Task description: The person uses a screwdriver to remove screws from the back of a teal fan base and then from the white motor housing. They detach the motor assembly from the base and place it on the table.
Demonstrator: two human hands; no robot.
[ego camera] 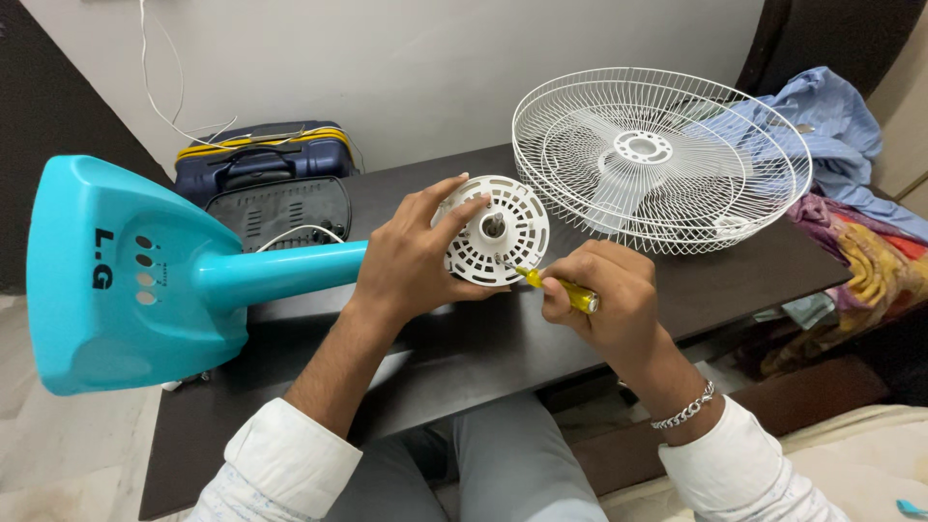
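A turquoise fan stand lies on its side across the dark table (483,348), its base (116,271) at the left and its pole (280,271) running right. My left hand (411,256) grips the white slotted motor cover (503,237) at the pole's end. My right hand (604,300) holds a small yellow-handled screwdriver (559,288), its tip touching the cover's lower right edge. A silver chain bracelet (684,410) circles my right wrist.
A white wire fan guard (667,145) with white blades inside lies on the table's far right. A dark blue suitcase with yellow trim (261,155) and a black plastic panel (275,208) sit behind. Crumpled clothes (851,213) pile at the right edge.
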